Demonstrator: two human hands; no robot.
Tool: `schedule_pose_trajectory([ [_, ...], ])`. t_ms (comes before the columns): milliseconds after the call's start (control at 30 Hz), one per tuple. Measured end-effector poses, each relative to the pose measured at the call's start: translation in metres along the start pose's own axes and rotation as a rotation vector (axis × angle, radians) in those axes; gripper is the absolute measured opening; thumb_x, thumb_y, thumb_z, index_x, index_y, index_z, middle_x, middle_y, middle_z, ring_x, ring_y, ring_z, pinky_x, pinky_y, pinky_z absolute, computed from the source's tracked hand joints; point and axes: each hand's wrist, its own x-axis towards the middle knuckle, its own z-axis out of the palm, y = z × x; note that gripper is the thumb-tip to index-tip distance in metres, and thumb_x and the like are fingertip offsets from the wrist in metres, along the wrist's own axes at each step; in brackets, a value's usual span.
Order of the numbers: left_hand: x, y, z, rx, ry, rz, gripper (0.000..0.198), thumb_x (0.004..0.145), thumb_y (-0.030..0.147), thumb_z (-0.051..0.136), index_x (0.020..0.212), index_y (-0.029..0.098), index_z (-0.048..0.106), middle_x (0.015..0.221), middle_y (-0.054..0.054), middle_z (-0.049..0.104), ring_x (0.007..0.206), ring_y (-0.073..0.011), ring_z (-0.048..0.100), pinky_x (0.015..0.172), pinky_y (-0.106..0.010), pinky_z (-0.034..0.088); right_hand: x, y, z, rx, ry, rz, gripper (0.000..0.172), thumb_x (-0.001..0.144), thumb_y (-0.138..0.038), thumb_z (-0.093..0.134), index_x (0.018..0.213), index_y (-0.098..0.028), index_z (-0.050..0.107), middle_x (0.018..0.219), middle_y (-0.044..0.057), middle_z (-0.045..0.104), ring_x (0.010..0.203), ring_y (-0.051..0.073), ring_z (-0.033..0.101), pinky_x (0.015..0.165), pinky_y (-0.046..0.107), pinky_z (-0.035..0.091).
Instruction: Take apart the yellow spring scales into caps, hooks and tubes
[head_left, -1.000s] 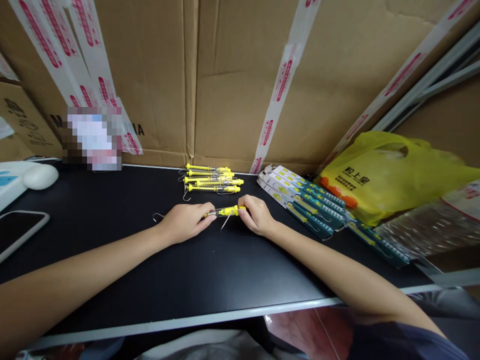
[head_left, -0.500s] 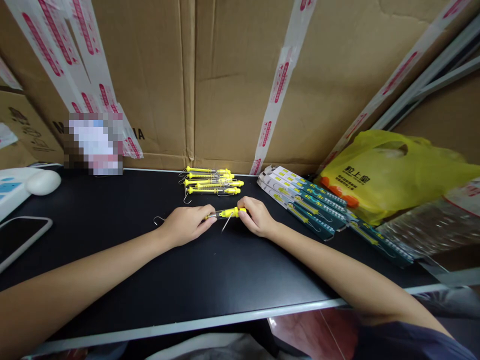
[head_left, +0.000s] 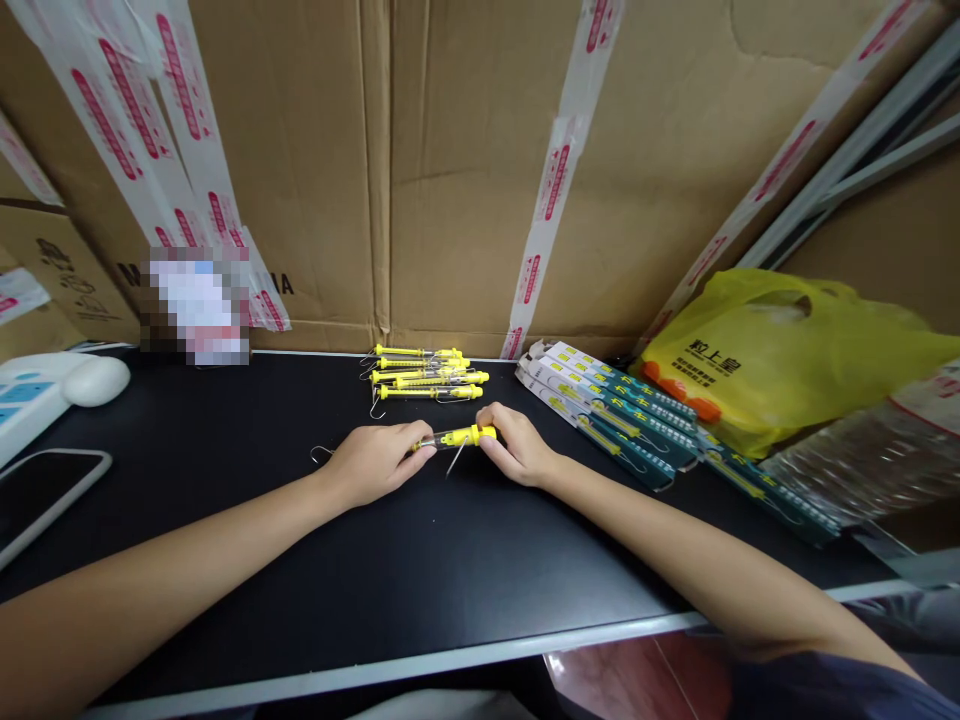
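Both hands hold one yellow spring scale (head_left: 454, 438) lying across the black table (head_left: 420, 570). My left hand (head_left: 375, 465) grips its clear tube end, fingers closed. My right hand (head_left: 517, 447) pinches its yellow cap end. A thin metal hook hangs from the scale's middle, and another wire hook (head_left: 321, 455) pokes out left of my left hand. Just behind lies a pile of several more yellow spring scales (head_left: 424, 372). To the right of them is a fanned row of green and white packaging cards (head_left: 607, 405).
A taped cardboard box wall (head_left: 450, 170) stands behind the table. A yellow plastic bag (head_left: 772, 350) and a clear plastic wrap (head_left: 862, 460) lie at right. At left are a phone (head_left: 41, 490), a white mouse-like object (head_left: 94, 380) and a white device (head_left: 22, 400).
The view has tilted a little, so everything sits slightly lower in the frame. Both hands keep the same hold on the scale.
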Motion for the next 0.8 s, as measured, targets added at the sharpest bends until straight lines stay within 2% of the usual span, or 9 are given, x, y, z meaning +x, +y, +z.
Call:
schedule_pose_trajectory([
  [133, -0.0009, 0.0001, 0.0006, 0.000, 0.011, 0.015, 0.028, 0.095, 0.038, 0.029, 0.102, 0.021, 0.051, 0.090, 0.000, 0.067, 0.078, -0.0154, 0.065, 0.064, -0.024, 0.043, 0.0000, 0.0008, -0.0006, 0.045, 0.004, 0.042, 0.025, 0.091, -0.043, 0.032, 0.081, -0.022, 0.040, 0.067, 0.001, 0.049, 0.059, 0.017, 0.045, 0.058, 0.028, 0.037],
  [267, -0.0008, -0.0001, 0.0009, 0.010, 0.025, 0.017, 0.028, 0.095, 0.038, 0.030, 0.100, 0.022, 0.052, 0.091, 0.000, 0.067, 0.079, -0.0151, 0.065, 0.065, -0.024, 0.044, 0.0015, 0.0004, 0.0002, 0.034, -0.012, 0.047, 0.032, 0.095, -0.039, 0.026, 0.069, -0.022, 0.036, 0.059, 0.000, 0.042, 0.055, 0.015, 0.041, 0.056, 0.028, 0.033],
  [467, -0.0013, 0.0007, 0.0016, 0.049, 0.042, -0.008, 0.027, 0.095, 0.038, 0.031, 0.100, 0.022, 0.052, 0.089, 0.001, 0.067, 0.078, -0.0157, 0.065, 0.064, -0.024, 0.045, 0.0008, -0.0017, -0.0013, 0.100, -0.025, 0.069, 0.023, 0.092, -0.041, 0.033, 0.082, -0.021, 0.040, 0.067, 0.000, 0.047, 0.058, 0.014, 0.045, 0.056, 0.026, 0.036],
  [667, -0.0015, 0.0006, 0.0020, 0.082, 0.063, 0.003, 0.028, 0.095, 0.038, 0.031, 0.099, 0.022, 0.052, 0.089, 0.000, 0.068, 0.079, -0.0149, 0.065, 0.064, -0.023, 0.045, 0.0029, -0.0029, -0.0008, 0.083, -0.053, 0.085, 0.030, 0.095, -0.035, 0.027, 0.070, -0.022, 0.036, 0.062, 0.000, 0.044, 0.057, 0.014, 0.043, 0.056, 0.027, 0.035],
  [800, -0.0012, -0.0006, 0.0011, 0.097, 0.065, -0.017, 0.028, 0.094, 0.039, 0.031, 0.098, 0.022, 0.052, 0.087, 0.000, 0.068, 0.076, -0.0148, 0.065, 0.062, -0.023, 0.044, 0.0014, -0.0033, -0.0009, 0.122, -0.060, 0.115, 0.018, 0.093, -0.034, 0.035, 0.081, -0.022, 0.036, 0.069, 0.000, 0.047, 0.058, 0.014, 0.043, 0.056, 0.026, 0.037],
])
